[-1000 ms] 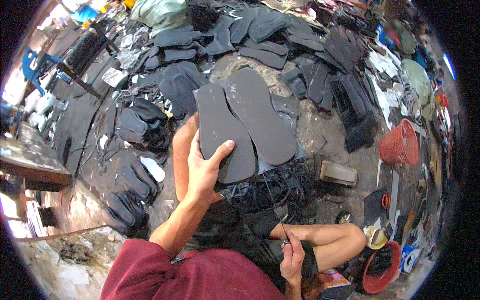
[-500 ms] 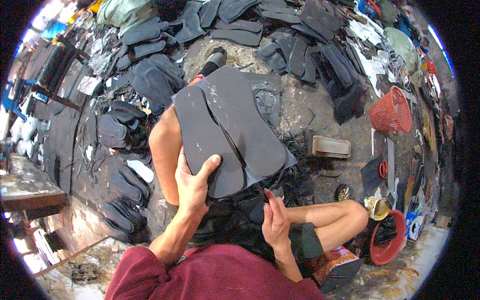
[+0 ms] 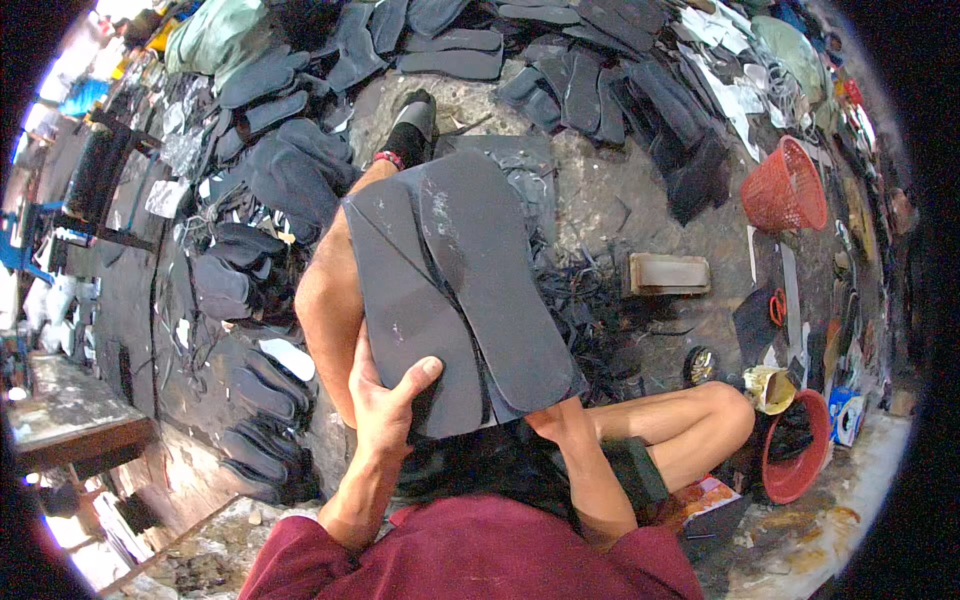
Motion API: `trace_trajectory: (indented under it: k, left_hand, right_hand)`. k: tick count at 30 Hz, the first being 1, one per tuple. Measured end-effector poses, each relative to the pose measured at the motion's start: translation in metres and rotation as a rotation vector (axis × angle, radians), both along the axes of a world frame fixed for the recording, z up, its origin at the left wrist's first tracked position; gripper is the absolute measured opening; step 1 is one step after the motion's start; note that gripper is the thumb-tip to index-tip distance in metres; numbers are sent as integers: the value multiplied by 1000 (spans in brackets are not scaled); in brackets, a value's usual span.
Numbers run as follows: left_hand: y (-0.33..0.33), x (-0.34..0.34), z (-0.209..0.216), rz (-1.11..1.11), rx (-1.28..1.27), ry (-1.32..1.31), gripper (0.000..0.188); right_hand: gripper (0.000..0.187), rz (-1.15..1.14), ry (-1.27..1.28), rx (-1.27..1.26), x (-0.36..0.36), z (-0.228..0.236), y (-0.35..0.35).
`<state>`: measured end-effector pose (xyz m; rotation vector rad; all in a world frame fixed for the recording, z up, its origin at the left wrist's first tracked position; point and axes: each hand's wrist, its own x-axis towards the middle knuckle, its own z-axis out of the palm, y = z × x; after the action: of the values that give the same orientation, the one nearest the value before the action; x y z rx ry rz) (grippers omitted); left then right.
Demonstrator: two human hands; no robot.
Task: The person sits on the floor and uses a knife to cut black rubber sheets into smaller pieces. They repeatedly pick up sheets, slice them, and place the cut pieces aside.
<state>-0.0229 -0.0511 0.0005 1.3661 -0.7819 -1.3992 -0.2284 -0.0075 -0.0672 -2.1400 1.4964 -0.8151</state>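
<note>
My left hand [image 3: 388, 405] grips the near left part of a flat dark grey foam piece [image 3: 395, 320]. Its thumb lies on top, and its fingers go underneath. Beside this piece and pressed against it lies a second sole-shaped foam piece [image 3: 500, 310], with a narrow dark gap between the two. Pale scuffs mark both surfaces. My right hand [image 3: 562, 422] is at the near right end of the second piece. Its fingers are hidden beneath the foam, so what they hold does not show. The foam is above my lap, in front of my bent left leg [image 3: 330, 300].
Dark sole pieces [image 3: 285, 165] lie in heaps to the left and along the far side. A pale oblong block [image 3: 668, 273] sits on the floor at right. Further right are a red basket [image 3: 785, 185], red-handled scissors [image 3: 777, 307] and a red tub [image 3: 797, 450]. Black scraps [image 3: 590, 310] lie beside the foam.
My right hand has moved up and its fingers have gone beneath the foam; before, they showed below its edge with a thin dark object. The foam has turned slightly and come nearer.
</note>
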Motion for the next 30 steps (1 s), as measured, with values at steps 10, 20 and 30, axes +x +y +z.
trace_trajectory:
  k: [10, 20, 30]
  left_hand:
    - [10, -11, 0, -83, 15, 47, 87]
    - [10, 9, -19, -327, -91, 108, 74]
    - [-43, 42, 46, -447, 328, 326, 33]
  right_hand:
    - [50, -211, -851, 313, 57, 28, -99]
    - [94, -117, -1113, 338, 20, 47, -15]
    - [40, -266, -636, 181, 9, 19, 62]
